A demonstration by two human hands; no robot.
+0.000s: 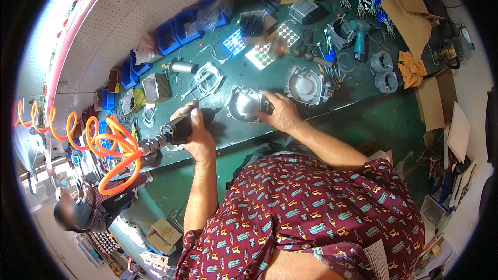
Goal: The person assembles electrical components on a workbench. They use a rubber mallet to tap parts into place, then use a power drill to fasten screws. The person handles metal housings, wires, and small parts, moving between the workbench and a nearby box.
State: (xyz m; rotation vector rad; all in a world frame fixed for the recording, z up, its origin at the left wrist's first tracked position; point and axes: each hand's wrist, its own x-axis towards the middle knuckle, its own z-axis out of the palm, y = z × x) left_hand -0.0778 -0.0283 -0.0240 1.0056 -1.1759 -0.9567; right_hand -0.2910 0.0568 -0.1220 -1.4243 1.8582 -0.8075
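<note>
My left hand (199,139) is wrapped round a dark air tool (179,129). A metal coupling (151,145) joins the tool to an orange coiled hose (120,168). The tool's front end is partly hidden by my hand. On the green bench, a round silver cast-metal housing (244,105) lies with its domed middle facing up. At its right edge, my right hand (283,115) has thumb and fingers curled against the rim, gripping it. A second, similar housing (306,86) rests just to the right, apart from my hand.
Behind the housings lie white cable coils (208,80), a metal cylinder (183,67) and sheets of round stickers (261,56). A teal cordless driver (359,39), grey rings (385,82) and an orange cloth (411,69) sit at the right. Blue bins (167,37) line the back. Another person (93,207) is at far left.
</note>
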